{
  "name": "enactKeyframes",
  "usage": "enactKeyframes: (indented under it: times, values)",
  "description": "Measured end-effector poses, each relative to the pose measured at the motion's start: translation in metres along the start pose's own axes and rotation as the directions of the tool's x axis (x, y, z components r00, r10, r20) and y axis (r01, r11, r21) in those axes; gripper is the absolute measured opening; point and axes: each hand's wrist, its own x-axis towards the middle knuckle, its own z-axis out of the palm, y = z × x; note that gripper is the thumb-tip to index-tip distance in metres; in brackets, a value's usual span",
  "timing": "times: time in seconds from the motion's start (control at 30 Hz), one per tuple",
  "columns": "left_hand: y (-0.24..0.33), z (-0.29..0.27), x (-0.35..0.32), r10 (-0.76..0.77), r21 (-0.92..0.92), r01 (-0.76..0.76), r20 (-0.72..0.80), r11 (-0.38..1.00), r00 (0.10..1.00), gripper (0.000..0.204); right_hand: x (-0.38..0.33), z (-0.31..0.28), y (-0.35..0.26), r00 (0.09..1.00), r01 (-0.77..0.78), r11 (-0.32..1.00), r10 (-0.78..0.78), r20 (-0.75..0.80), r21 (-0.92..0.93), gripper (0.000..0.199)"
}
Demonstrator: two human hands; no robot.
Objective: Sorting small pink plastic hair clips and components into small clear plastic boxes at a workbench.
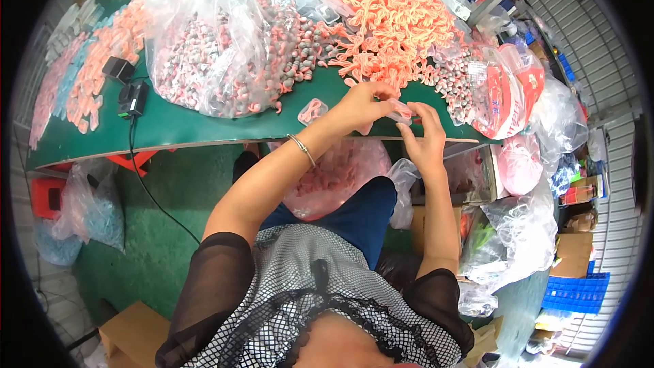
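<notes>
My left hand [368, 104] and my right hand [426, 138] meet over the front edge of the green table [225, 128]. Between their fingertips is a small clear plastic case [403, 112] with something pink inside; both hands are closed on it. To the left of my left hand, another small clear case [313, 112] lies on the table, a looped pink cord showing in it. Just beyond my hands spreads a heap of orange-pink looped cords [392, 24]. Small grey-and-pink pieces [455, 78] are piled beside it, past my right hand.
A big clear bag [211, 61] spills more grey-and-pink pieces on the table. At the left are two black boxes [131, 99], one with a cable, and rows of filled cases [102, 65]. A red-and-white bag [511, 95] stands right. Below the edge hangs a bag of pink pieces [334, 180].
</notes>
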Motion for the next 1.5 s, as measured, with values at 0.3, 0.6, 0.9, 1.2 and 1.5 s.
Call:
enactKeyframes:
  times: [0.3,0.6,0.9,1.2,1.5]
  values:
    - [0.003,-0.007,-0.014,-0.167,-0.347,0.155,-0.004,0.925,0.986,0.026,0.006,0.007,-0.017,0.998,0.058,0.998,-0.058,-0.009,-0.032,0.043]
    - [0.004,-0.016,-0.041,0.651,0.504,-0.555,-0.018,0.661,0.759,0.027,0.010,0.009,-0.035,0.996,0.093,0.995,-0.093,0.002,0.038,0.033]
    - [-0.003,-0.043,-0.059,0.664,0.588,-0.542,0.011,0.600,0.747,0.017,0.015,0.039,-0.048,0.996,0.062,0.981,-0.072,0.046,0.182,0.024]
    - [-0.033,-0.060,-0.089,0.596,0.896,-0.233,-0.043,0.377,0.802,0.027,0.002,0.082,-0.022,0.957,0.174,0.983,-0.155,0.245,-0.059,0.042]
    - [-0.050,-0.024,-0.111,0.684,0.833,-0.351,-0.044,0.428,0.728,0.034,-0.040,0.078,-0.055,0.979,0.119,0.983,-0.140,0.146,0.143,0.032]
